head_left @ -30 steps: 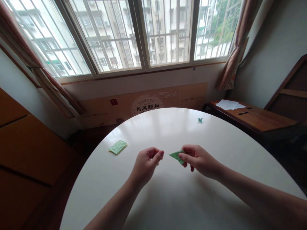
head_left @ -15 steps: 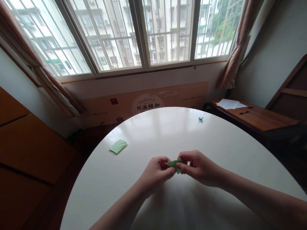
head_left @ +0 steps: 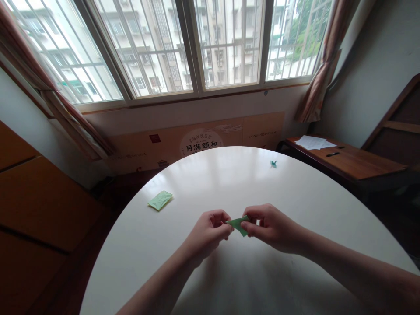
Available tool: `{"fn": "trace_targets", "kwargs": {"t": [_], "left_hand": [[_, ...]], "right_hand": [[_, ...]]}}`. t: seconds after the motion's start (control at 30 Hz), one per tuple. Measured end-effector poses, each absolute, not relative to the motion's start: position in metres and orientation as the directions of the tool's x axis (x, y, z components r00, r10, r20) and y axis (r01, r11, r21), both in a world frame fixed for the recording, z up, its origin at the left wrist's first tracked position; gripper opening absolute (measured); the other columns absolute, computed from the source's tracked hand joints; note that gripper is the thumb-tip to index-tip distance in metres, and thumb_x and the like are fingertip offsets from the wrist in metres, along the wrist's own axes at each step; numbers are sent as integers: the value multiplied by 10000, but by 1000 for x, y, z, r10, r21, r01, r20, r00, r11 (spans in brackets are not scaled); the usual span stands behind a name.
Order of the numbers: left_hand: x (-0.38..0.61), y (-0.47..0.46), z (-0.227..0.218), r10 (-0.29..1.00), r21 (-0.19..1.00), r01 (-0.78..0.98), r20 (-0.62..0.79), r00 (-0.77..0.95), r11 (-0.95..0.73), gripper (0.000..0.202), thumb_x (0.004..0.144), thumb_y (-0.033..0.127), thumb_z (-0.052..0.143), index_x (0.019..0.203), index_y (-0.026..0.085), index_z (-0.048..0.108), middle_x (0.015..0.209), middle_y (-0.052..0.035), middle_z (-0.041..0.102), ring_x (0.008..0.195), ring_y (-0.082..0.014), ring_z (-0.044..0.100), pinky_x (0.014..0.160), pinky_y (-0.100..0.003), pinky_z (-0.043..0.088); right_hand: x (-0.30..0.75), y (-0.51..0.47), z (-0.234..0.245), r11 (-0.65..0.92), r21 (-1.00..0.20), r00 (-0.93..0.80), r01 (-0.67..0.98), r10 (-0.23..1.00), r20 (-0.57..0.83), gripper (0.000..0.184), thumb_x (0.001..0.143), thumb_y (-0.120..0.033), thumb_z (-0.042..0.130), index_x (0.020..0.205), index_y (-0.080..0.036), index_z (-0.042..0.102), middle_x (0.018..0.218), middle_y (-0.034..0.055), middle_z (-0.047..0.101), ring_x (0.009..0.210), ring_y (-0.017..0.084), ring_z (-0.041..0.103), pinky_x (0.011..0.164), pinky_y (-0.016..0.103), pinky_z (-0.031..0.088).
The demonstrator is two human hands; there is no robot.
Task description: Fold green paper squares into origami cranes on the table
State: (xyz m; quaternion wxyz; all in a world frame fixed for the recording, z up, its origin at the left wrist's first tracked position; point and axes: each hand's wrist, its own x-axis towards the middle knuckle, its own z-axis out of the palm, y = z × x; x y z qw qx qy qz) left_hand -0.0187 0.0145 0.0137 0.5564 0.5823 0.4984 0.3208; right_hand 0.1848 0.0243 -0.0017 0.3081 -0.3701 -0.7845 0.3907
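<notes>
Between my two hands, above the near half of the white table [head_left: 131,258], is a small folded piece of green paper [head_left: 240,225]. My left hand [head_left: 210,229] pinches its pointed left tip between thumb and fingers. On the other side, my right hand [head_left: 271,227] grips the paper's right edge, thumb in front and fingers behind. A lower corner of the paper points downward. The parts under my fingertips are hidden.
A light green paper packet [head_left: 160,200] lies on the table at the left. Far right stands a small teal folded paper figure [head_left: 273,163]. Beyond the table, a wooden desk [head_left: 370,164] bears white sheets [head_left: 314,142]. Barred windows [head_left: 226,43] are in front.
My left thumb and fingers have shifted left to the paper's tip, uncovering more of the green paper. My right hand keeps its grip.
</notes>
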Motion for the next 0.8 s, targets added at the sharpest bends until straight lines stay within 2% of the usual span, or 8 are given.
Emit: {"fn": "trace_targets", "kwargs": {"t": [0.17, 0.3, 0.5, 0.67, 0.8], "left_hand": [[-26, 21, 14, 953, 972, 203, -169, 252, 119, 95, 626, 237, 595, 683, 163, 614, 542, 35, 530, 440, -71, 361, 409, -194, 236], [-32, 25, 14, 968, 983, 156, -129, 217, 96, 104, 648, 257, 618, 693, 166, 597, 578, 21, 541, 484, -87, 402, 413, -188, 253], [-23, 16, 13, 927, 972, 215, -160, 339, 90, 230, 726, 369, 697, 771, 164, 602, 596, 27, 557, 460, -73, 407, 413, -189, 272], [-15, 11, 15, 920, 963, 249, -187, 345, 102, 160, 707, 305, 657, 687, 161, 591, 545, 38, 527, 443, -66, 385, 409, -193, 256], [-16, 13, 19, 911, 956, 266, -217, 350, 125, 87, 651, 244, 616, 651, 163, 586, 523, 39, 526, 445, -71, 398, 418, -194, 268]], "right_hand": [[187, 26, 0, 401, -851, -522, 340, 833, 184, 208, 911, -280, 610, 749, -163, 667, 669, 15, 655, 593, 129, 543, 528, 224, 389], [189, 28, 3, 358, -879, -510, 316, 845, 161, 202, 909, -281, 603, 759, -164, 670, 679, 16, 652, 603, 135, 545, 536, 231, 401], [188, 27, 1, 345, -886, -510, 309, 846, 151, 217, 908, -293, 616, 739, -164, 659, 658, 6, 648, 582, 122, 541, 518, 218, 387], [187, 23, 1, 413, -843, -547, 344, 818, 177, 178, 887, -247, 636, 738, -160, 678, 645, -4, 655, 572, 107, 526, 509, 205, 360], [188, 23, 3, 406, -841, -549, 357, 820, 163, 187, 887, -243, 632, 725, -157, 669, 646, 1, 658, 574, 108, 527, 508, 204, 361]]}}
